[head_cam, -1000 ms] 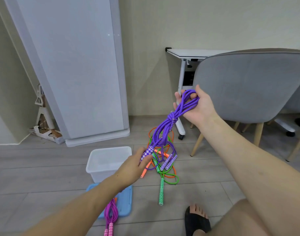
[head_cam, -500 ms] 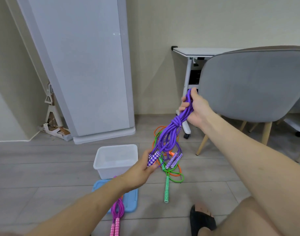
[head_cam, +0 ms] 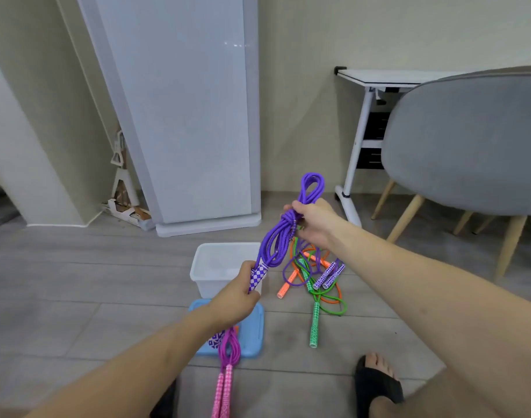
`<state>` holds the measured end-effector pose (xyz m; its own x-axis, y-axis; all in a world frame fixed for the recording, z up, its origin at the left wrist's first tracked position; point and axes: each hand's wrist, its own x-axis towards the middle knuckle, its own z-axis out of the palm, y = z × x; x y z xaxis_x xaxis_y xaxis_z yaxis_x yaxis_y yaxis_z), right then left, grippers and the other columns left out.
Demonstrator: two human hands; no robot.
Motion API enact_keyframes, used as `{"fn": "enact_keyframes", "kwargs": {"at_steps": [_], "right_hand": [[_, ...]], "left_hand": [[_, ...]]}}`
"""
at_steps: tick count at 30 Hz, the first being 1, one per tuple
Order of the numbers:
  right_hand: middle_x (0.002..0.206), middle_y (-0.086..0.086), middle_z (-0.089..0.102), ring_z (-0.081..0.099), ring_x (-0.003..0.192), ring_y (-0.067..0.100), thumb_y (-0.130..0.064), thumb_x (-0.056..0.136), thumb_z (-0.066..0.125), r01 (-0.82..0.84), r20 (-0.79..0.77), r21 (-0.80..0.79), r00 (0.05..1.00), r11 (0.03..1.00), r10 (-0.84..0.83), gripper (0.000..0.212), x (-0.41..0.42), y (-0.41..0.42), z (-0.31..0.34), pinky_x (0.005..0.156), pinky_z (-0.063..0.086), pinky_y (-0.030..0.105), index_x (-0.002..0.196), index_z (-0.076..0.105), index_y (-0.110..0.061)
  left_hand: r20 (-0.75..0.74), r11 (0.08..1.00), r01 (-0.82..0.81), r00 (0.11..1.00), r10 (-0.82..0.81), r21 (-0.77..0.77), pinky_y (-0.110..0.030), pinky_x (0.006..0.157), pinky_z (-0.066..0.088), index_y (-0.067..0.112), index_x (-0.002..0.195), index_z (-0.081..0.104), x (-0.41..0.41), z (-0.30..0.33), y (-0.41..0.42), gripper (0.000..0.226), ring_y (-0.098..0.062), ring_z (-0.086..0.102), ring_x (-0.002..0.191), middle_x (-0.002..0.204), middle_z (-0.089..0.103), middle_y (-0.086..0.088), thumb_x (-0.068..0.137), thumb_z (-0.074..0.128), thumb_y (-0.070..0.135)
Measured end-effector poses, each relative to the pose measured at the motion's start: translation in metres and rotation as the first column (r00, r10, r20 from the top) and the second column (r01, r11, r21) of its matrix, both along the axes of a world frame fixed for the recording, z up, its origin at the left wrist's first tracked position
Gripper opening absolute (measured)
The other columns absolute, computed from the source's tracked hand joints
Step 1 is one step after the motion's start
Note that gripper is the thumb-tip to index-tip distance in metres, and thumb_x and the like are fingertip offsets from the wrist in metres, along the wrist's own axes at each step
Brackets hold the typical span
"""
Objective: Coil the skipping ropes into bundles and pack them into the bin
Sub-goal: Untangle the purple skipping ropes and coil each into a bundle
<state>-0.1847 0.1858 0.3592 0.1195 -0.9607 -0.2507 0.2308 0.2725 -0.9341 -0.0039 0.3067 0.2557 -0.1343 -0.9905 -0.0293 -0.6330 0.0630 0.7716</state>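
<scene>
- Purple braided skipping rope [head_cam: 278, 245], coiled and knotted into a bundle, hangs in the air at the centre of the frame, stretched between my two hands above the floor.
- My left hand [head_cam: 238, 292], low and left of centre, is curled tight round the rope's purple-and-white checked handle [head_cam: 258, 277].
- My right hand [head_cam: 314, 220], higher and to the right, pinches the bundle just at its knot, with a loop of cord standing up above the fingers.
- The bundle's long axis slants from lower left to upper right, handle end down.
- The translucent white plastic bin [head_cam: 211, 274] sits on the floor directly behind and below the handle end, open side up; I can't see anything in it.
- I judge the next move is a short drop: the handle end is already over the bin's right rim, so the left hand is nearer and the knot end has to swing down and left to follow it in.
- A light blue plastic lid [head_cam: 255, 327] lies on the floor just in front of the bin, with a magenta bundled rope with pink handles [head_cam: 226, 366] lying across its near edge.
- Right of the bin lies a loose tangle of orange, green and purple ropes [head_cam: 314, 285], not yet coiled.
</scene>
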Motion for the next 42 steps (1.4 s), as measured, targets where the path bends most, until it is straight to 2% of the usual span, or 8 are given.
{"fn": "enact_keyframes", "kwargs": {"at_steps": [9,15,23,26,30,33,36,42], "right_hand": [[0.090,0.005,0.071,0.067,0.073,0.018,-0.012,0.104,0.056,-0.142,-0.175,0.007,0.974,0.990,0.141,0.011,0.054,-0.013,-0.061,0.071,0.057,0.036,0.101,0.063,-0.005],[0.080,0.010,0.062,0.064,0.070,0.024,-0.003,0.100,0.057,-0.180,-0.197,0.148,0.958,0.973,0.207,0.007,0.087,-0.006,-0.184,0.073,0.053,0.041,0.100,0.055,-0.010],[0.075,0.010,0.061,0.061,0.065,0.022,0.008,0.096,0.053,-0.203,-0.316,0.275,0.904,0.940,0.287,0.020,0.115,-0.001,-0.306,0.059,0.054,0.033,0.091,0.060,-0.010],[0.078,0.011,0.064,0.064,0.067,0.026,0.008,0.093,0.059,-0.172,-0.384,0.257,0.885,0.951,0.264,0.021,0.125,-0.011,-0.339,0.058,0.056,0.035,0.088,0.062,-0.012],[0.084,0.014,0.070,0.070,0.081,0.034,0.004,0.085,0.066,-0.152,-0.512,0.215,0.824,0.965,0.244,0.024,0.133,-0.028,-0.384,0.084,0.060,0.053,0.085,0.065,-0.020],[0.086,0.010,0.074,0.074,0.086,0.034,-0.009,0.082,0.072,-0.140,-0.566,0.235,0.785,0.962,0.253,0.016,0.135,-0.037,-0.410,0.086,0.060,0.053,0.093,0.066,-0.020],[0.092,0.007,0.073,0.072,0.088,0.032,-0.024,0.083,0.076,-0.140,-0.633,0.231,0.730,0.963,0.258,0.029,0.137,-0.037,-0.428,0.088,0.058,0.047,0.110,0.067,-0.015],[0.109,0.009,0.072,0.068,0.101,0.028,-0.032,0.092,0.072,-0.128,-0.706,0.244,0.656,0.961,0.266,0.041,0.129,-0.033,-0.439,0.086,0.050,0.032,0.124,0.067,-0.006]], "left_hand": [[-0.108,0.974,-0.139,0.981,0.160,0.178,-0.028,0.063,0.040,0.035,0.125,0.026,0.018,-0.078,0.023,0.042,-0.015,0.045,0.059,0.078,0.048,0.001,0.096,0.052,0.019],[0.049,0.908,-0.301,0.953,0.300,0.291,-0.036,0.089,0.043,0.006,0.121,0.046,0.029,-0.174,0.051,0.034,-0.031,0.053,0.104,0.113,0.053,-0.013,0.090,0.056,0.016],[0.246,0.780,-0.457,0.889,0.386,0.428,-0.040,0.100,0.039,0.001,0.133,0.042,0.019,-0.263,0.069,0.043,-0.037,0.047,0.120,0.130,0.048,-0.019,0.094,0.053,0.014],[0.248,0.739,-0.501,0.866,0.435,0.452,-0.041,0.103,0.040,0.002,0.143,0.036,0.013,-0.286,0.066,0.054,-0.035,0.046,0.122,0.134,0.046,-0.017,0.092,0.054,0.011],[0.308,0.734,-0.521,0.852,0.423,0.435,-0.039,0.109,0.033,-0.001,0.152,0.025,0.009,-0.314,0.056,0.060,-0.033,0.043,0.128,0.142,0.042,-0.019,0.095,0.045,0.006],[0.372,0.740,-0.538,0.835,0.405,0.403,-0.041,0.109,0.034,-0.004,0.152,0.024,0.003,-0.324,0.050,0.070,-0.036,0.046,0.125,0.139,0.045,-0.021,0.089,0.052,-0.001],[0.449,0.753,-0.586,0.783,0.430,0.300,-0.046,0.087,0.052,-0.002,0.139,0.048,-0.003,-0.341,0.046,0.075,-0.037,0.060,0.099,0.116,0.061,-0.022,0.069,0.072,-0.001],[0.465,0.724,-0.602,0.775,0.428,0.337,-0.045,0.105,0.040,0.011,0.157,0.020,-0.008,-0.338,0.045,0.081,-0.035,0.040,0.126,0.140,0.039,-0.016,0.088,0.062,0.017]]}}
